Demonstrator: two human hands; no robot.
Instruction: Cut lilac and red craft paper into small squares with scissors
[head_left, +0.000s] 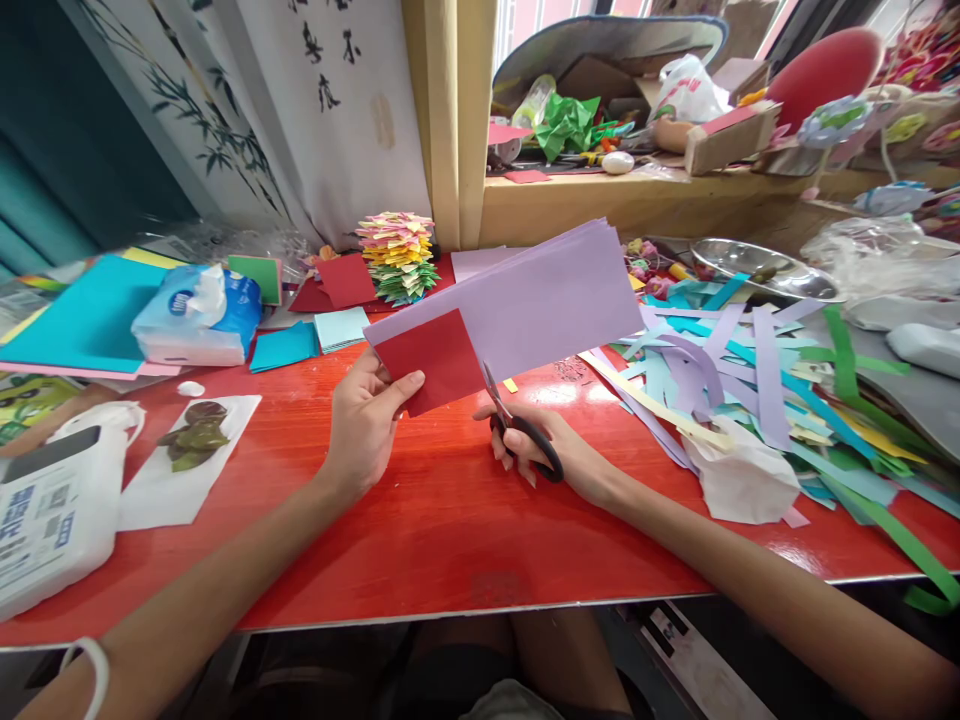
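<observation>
In the head view my left hand (367,415) pinches a small red paper square (435,362) together with a long folded lilac paper (540,300), thumb in front. The red square lies over the lilac paper's left end. My right hand (544,445) has its fingers in the black handles of a pair of scissors (529,428). Their blades point up and meet the lilac paper's lower edge, close to the right side of the red square. Both papers are raised above the red table (420,540).
Paper strips (720,370) pile up on the right, with a crumpled tissue (742,470) and a metal bowl (765,268). Behind stands a stack of folded coloured papers (397,255). Left are a tissue pack (199,315), blue paper (82,315) and a white box (60,510).
</observation>
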